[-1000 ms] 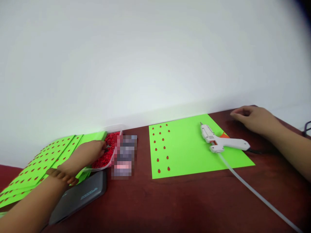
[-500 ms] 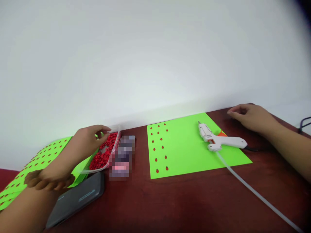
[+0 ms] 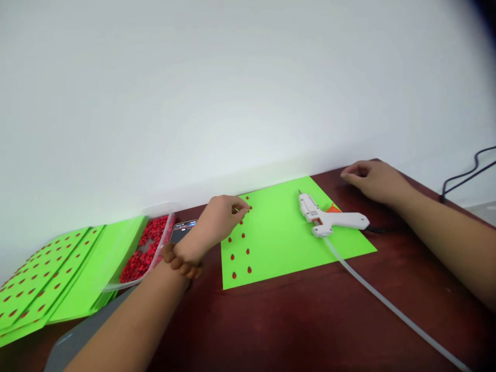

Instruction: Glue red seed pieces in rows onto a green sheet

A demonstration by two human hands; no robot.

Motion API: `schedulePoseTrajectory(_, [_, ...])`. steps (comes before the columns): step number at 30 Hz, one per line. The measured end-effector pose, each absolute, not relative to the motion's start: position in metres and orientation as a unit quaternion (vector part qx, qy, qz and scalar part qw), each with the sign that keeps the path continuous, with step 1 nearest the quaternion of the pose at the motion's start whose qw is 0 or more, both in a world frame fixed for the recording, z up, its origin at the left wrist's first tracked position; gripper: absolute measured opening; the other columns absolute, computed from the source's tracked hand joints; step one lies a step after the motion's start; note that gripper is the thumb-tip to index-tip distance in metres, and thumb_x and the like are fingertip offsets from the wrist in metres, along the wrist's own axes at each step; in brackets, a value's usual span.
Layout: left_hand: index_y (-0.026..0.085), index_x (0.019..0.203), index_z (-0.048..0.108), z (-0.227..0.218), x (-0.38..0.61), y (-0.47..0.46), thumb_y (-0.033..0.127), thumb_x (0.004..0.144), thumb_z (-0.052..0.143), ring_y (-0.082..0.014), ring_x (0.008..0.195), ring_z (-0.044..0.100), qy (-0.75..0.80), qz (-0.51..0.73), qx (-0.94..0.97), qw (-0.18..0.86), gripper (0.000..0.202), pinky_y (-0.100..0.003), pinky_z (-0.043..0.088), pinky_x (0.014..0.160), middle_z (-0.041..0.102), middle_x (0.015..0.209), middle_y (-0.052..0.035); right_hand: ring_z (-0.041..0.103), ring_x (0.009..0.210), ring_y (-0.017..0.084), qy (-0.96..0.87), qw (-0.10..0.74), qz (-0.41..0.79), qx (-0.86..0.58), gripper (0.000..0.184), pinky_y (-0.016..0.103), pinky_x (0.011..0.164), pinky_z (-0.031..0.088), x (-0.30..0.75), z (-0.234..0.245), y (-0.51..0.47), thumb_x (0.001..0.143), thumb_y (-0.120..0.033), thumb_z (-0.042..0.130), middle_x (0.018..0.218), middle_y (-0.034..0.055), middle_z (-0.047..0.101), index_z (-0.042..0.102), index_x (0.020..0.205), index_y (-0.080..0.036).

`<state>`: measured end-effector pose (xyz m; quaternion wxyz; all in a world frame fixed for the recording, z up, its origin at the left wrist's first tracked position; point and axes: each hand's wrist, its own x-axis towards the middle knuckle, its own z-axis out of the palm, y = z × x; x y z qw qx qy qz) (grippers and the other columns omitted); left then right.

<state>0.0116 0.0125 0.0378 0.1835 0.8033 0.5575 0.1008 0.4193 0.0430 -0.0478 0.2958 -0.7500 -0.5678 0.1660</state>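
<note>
**Left hand** (image 3: 222, 219): fingertips pinched together at the far end of the red pieces (image 3: 241, 243) on the green sheet (image 3: 287, 243). Whether they grip a piece is hidden.

**Right hand** (image 3: 374, 180): loose and empty, resting on the table (image 3: 310, 320) beyond the glue gun (image 3: 329, 219), which lies on the sheet.

**Handling:** probably best to press straight down, in line with the column and matching its spacing.

**Tray of red pieces** (image 3: 145, 248): left of the sheet, near edge blurred.

**Grey case** (image 3: 73, 338): cut off at the bottom edge.
</note>
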Motion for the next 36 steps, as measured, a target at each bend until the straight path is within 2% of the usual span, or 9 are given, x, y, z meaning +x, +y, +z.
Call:
schedulePoseTrajectory(3, [0.021,0.100,0.084,0.023,0.014,0.020,0.028,0.094,0.064,-0.0182,0.071,0.067,0.545,0.080,0.816,0.177,0.022,-0.035,0.052,0.074,0.081,0.090,-0.0041,0.069,0.084,0.026,-0.570,0.298,0.172,-0.746,0.024,0.038,0.071,0.048,0.419,-0.048,0.043,0.085,-0.046,0.070,0.091,0.0060,0.079,0.077,0.093,-0.025])
schedulePoseTrajectory(7, [0.022,0.101,0.085,0.011,0.015,0.024,0.027,0.096,0.062,-0.0223,0.088,0.070,0.529,0.064,0.831,0.161,0.024,-0.039,0.053,0.085,0.080,0.106,-0.0073,0.068,0.084,0.026,-0.572,0.304,0.174,-0.741,0.022,0.037,0.070,0.048,0.419,-0.048,0.043,0.085,-0.045,0.071,0.091,0.0057,0.079,0.077,0.093,-0.025])
schedulePoseTrajectory(12, [0.024,0.100,0.085,0.009,0.016,0.023,0.028,0.097,0.061,-0.0229,0.092,0.070,0.524,0.041,0.836,0.154,0.025,-0.041,0.053,0.089,0.078,0.109,-0.0078,0.070,0.083,0.028,-0.576,0.309,0.178,-0.736,0.019,0.040,0.070,0.050,0.419,-0.049,0.044,0.086,-0.044,0.072,0.090,0.0069,0.079,0.076,0.091,-0.025])
schedulePoseTrajectory(25, [0.027,0.103,0.085,0.005,0.017,0.019,0.032,0.098,0.057,-0.0227,0.090,0.069,0.531,0.025,0.840,0.108,0.029,-0.039,0.052,0.087,0.076,0.107,-0.0069,0.071,0.082,0.031,-0.577,0.313,0.172,-0.735,0.018,0.042,0.069,0.053,0.420,-0.049,0.044,0.085,-0.044,0.074,0.088,0.0085,0.079,0.075,0.088,-0.026])
schedulePoseTrajectory(30, [0.026,0.117,0.083,0.009,0.012,0.010,0.032,0.102,0.052,-0.0254,0.097,0.070,0.537,0.024,0.840,0.077,0.035,-0.040,0.052,0.086,0.074,0.117,-0.0075,0.070,0.085,0.030,-0.578,0.313,0.173,-0.733,0.017,0.042,0.070,0.052,0.420,-0.049,0.044,0.086,-0.043,0.073,0.089,0.0083,0.079,0.076,0.089,-0.026])
schedulePoseTrajectory(36, [0.027,0.111,0.083,0.006,0.010,0.000,0.030,0.101,0.052,-0.0243,0.094,0.069,0.528,0.010,0.848,0.050,0.033,-0.036,0.051,0.076,0.074,0.114,-0.0071,0.070,0.084,0.031,-0.576,0.313,0.173,-0.735,0.018,0.042,0.069,0.052,0.419,-0.049,0.044,0.086,-0.043,0.074,0.090,0.0089,0.079,0.075,0.090,-0.026])
